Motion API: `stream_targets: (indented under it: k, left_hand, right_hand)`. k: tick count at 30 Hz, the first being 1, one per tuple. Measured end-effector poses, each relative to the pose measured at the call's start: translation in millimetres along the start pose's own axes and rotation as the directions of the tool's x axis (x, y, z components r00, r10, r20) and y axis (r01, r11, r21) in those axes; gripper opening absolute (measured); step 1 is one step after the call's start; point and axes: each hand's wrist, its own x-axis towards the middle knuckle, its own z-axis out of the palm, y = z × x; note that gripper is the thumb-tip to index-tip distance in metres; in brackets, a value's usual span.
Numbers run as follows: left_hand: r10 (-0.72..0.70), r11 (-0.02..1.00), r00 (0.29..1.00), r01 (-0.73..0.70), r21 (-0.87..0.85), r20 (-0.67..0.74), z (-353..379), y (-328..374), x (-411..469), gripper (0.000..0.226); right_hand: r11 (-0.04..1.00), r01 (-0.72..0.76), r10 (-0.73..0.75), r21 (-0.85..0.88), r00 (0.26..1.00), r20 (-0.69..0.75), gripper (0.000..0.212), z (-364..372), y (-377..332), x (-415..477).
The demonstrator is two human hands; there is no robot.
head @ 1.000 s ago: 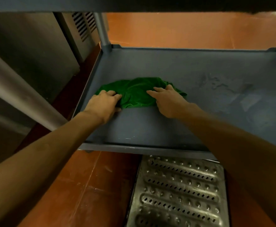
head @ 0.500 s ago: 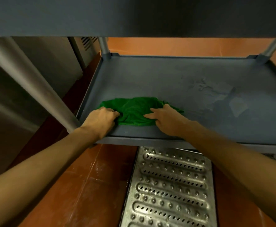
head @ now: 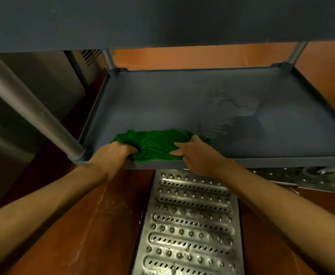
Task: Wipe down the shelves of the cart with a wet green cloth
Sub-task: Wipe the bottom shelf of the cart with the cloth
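I'm in a commercial kitchen: steel floor drain grate, red-brown floor, stainless appliance, utility cart.

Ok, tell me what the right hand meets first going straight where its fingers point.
The right hand would plough into the bunched green cloth it already holds; beyond, probably the shelf rim.

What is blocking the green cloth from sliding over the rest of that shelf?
Nothing visible. The left hand and right hand grip the green cloth near the front left corner of the shelf, and only wet smears lie on the surface beyond it.
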Motion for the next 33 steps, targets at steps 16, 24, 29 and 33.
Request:
stream_targets:
  k: [16,24,29,33]
  left_hand:
    - [0.135,0.991,0.989,-0.135,0.005,0.056,5.2,98.9,52.6,0.046]
    - [0.169,0.982,0.965,-0.181,0.045,0.199,-0.4,155.0,75.9,0.052]
    - [0.226,0.969,0.940,-0.244,0.042,0.254,-4.0,182.6,87.8,0.061]
    - [0.235,0.968,0.963,-0.245,0.062,0.133,-4.1,197.5,108.9,0.069]
  right_hand:
    - [0.991,-0.100,0.110,0.091,0.988,-0.107,0.052,-5.3,99.4,-67.9]
    - [0.970,-0.175,0.204,0.171,0.965,-0.165,0.048,-15.2,152.6,-101.6]
    - [0.952,-0.266,0.294,0.153,0.932,-0.211,0.047,-17.9,173.5,-126.2]
    - [0.943,-0.299,0.325,0.144,0.919,-0.223,0.050,-21.4,177.4,-134.8]
